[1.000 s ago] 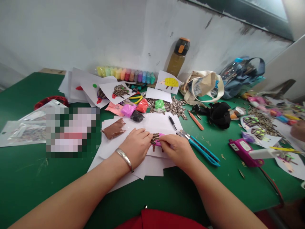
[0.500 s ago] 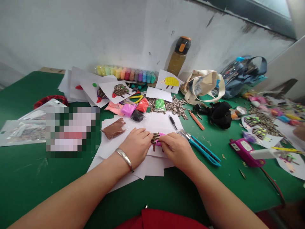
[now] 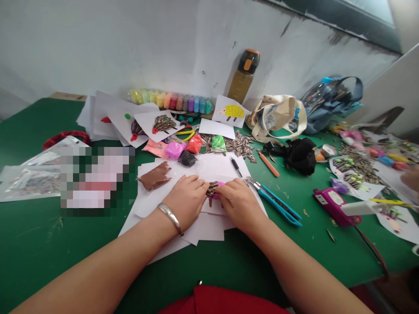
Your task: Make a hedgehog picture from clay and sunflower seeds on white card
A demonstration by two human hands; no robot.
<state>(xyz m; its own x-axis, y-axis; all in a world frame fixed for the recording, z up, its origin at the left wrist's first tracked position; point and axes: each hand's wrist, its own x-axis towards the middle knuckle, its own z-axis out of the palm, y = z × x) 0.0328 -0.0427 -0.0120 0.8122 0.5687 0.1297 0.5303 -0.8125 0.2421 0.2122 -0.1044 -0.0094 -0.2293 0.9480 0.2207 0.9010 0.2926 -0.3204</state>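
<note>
Head view: I see left hand and right hand pinching one pink seed-covered clay hedgehog, long axis left-right; heading unclear.

On the green felt tabletop, a stack of white paper sheets lies near the front edge. A blue-handled utility knife lies just right of it; striped sunflower seeds are heaped behind; an amber plastic bottle stands at the back edge.
</note>
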